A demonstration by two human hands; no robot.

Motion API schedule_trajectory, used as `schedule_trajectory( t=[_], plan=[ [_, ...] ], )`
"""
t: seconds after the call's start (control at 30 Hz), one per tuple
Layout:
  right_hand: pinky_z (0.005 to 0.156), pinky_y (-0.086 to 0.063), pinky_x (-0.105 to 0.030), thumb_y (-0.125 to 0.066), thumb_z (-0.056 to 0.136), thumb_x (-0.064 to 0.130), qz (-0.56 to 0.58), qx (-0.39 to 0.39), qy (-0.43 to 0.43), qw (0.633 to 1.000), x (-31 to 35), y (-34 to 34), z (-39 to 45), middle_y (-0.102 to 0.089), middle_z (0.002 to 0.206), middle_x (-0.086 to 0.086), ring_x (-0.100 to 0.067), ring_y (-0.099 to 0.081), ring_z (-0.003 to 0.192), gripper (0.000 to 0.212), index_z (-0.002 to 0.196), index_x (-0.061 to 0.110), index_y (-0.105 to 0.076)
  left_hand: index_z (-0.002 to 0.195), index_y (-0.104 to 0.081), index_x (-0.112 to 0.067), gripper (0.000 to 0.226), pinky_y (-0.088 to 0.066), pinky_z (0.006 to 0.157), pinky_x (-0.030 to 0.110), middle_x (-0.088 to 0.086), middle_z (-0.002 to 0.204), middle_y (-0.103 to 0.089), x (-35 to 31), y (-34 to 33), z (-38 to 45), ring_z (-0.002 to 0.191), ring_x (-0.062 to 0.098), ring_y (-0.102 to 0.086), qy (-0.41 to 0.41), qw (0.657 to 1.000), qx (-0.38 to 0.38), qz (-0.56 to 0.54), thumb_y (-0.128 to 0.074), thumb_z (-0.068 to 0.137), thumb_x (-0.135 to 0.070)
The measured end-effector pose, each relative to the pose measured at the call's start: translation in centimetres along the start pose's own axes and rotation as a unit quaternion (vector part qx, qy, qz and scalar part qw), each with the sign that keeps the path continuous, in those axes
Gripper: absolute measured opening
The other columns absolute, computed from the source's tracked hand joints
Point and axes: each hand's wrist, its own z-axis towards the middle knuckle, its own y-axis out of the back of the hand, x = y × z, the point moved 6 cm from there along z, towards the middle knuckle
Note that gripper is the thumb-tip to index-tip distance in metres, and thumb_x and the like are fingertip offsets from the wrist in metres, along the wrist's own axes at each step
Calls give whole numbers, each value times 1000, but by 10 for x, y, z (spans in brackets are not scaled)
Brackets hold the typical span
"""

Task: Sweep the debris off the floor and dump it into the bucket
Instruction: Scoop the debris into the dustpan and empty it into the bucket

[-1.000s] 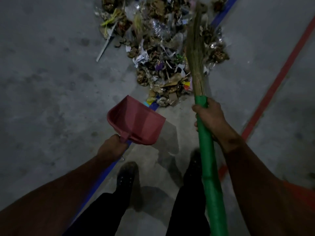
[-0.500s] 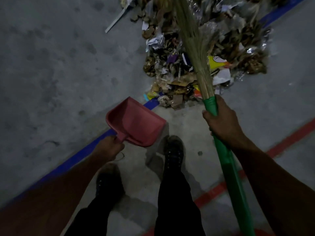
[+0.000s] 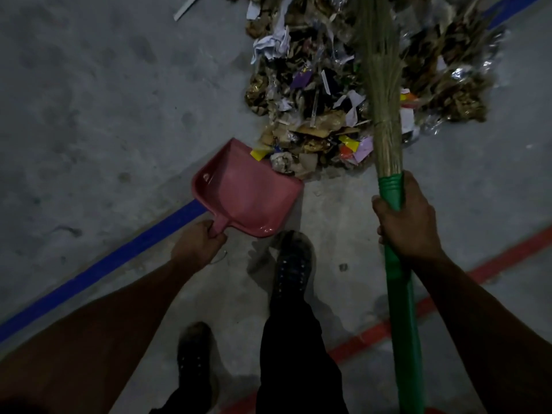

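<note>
A: Checking head view. Status of hands and tools?

B: Left hand (image 3: 199, 245) wrapped round the stub handle of the red dustpan (image 3: 245, 191), pan lip touching the near edge of the debris pile (image 3: 343, 94). Right hand (image 3: 407, 224) clamped on the green broom handle (image 3: 401, 309), just below the straw bristles (image 3: 380, 85), which lie over the right part of the pile.

A: Handling of the debris?

B: Judged light and loose: crumpled paper, dry leaves, foil scraps. Likely to scatter or spill off the pan if jolted. Short strokes toward the pan advised, pan lip kept flat to the floor (image 3: 89, 115).

A: Bucket?

B: Not in view. Pan empty; blue floor line (image 3: 98, 268) running under the pan toward the pile.
</note>
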Motion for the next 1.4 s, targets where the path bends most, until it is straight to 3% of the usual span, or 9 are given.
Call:
schedule_trajectory(
  t=[0.1, 0.2, 0.3, 0.5, 0.67, 0.83, 0.97, 1.1, 1.4],
  plan=[
    [37, -46, -21, -59, 91, 30, -3, 9, 4, 1000, 0, 0, 4, -61, 81, 0, -9, -62, 50, 44, 130, 38, -41, 108, -62, -9, 25, -52, 72, 41, 11, 81, -63, -19, -1, 11, 80, 33, -65, -19, 999, 8, -26, -59, 93, -29],
    [38, -47, -22, -59, 91, 29, -8, 10, 1, 1000, 3, 1, 8, -61, 82, 1, -13, -62, 51, 46, 132, 38, -40, 105, -60, -5, 27, -48, 68, 36, 13, 82, -61, -39, 2, 23, 84, 36, -65, -37, 999, 7, -12, -57, 94, -29],
    [39, -48, -22, -58, 92, 29, -20, 16, 6, 1000, 7, 3, 13, -61, 85, 2, -18, -64, 56, 49, 138, 34, -39, 109, -59, -3, 31, -52, 74, 42, 22, 93, -65, -64, 8, 37, 89, 39, -64, -47, 999, 7, -2, -57, 94, -30],
    [43, -51, -28, -57, 92, 31, -51, 5, 12, 999, 16, 19, 30, -60, 90, 1, -20, -64, 62, 50, 139, 31, -39, 107, -63, -6, 30, -43, 72, 31, 21, 101, -68, -113, 14, 64, 94, 36, -65, -78, 997, -19, -4, -60, 91, -31],
    [49, -51, -29, -55, 90, 29, -127, -18, 46, 991, 35, 42, 64, -62, 95, -6, -25, -65, 62, 49, 136, 24, -40, 108, -63, -6, 38, -46, 77, 35, 20, 108, -65, -130, 19, 84, 101, 35, -62, -82, 995, -46, 29, -59, 90, -39],
    [76, -57, -53, -61, 86, 30, -194, -16, 34, 980, 51, 47, 109, -62, 105, -16, -39, -66, 85, 38, 118, 17, -47, 100, -60, -7, 33, -46, 70, 34, 14, 95, -64, -121, 17, 103, 93, 33, -63, -91, 993, -62, 52, -58, 90, -38],
    [73, -56, -44, -65, 85, 21, -256, 11, 32, 966, 52, 32, 135, -62, 107, -23, -38, -66, 85, 42, 121, 4, -51, 89, -56, -13, 27, -36, 65, 31, 6, 84, -52, -117, 19, 123, 79, 27, -52, -129, 982, -108, 88, -57, 90, -40],
    [55, -44, -31, -70, 82, 14, -305, 12, 113, 945, 43, 3, 133, -64, 103, -23, -25, -56, 63, 39, 116, 0, -56, 80, -53, -14, 32, -31, 53, 30, 5, 74, -51, -122, 20, 151, 69, 24, -49, -197, 962, -136, 128, -56, 92, -44],
    [67, -36, -29, -59, 90, 29, -328, -73, 157, 929, -8, -23, 120, -65, 109, -20, -38, -63, 89, 45, 130, 14, -46, 90, -47, -18, 32, -31, 53, 29, 6, 81, -56, -136, 27, 183, 74, 30, -60, -305, 886, -278, 210, -49, 93, -50]
  ],
)
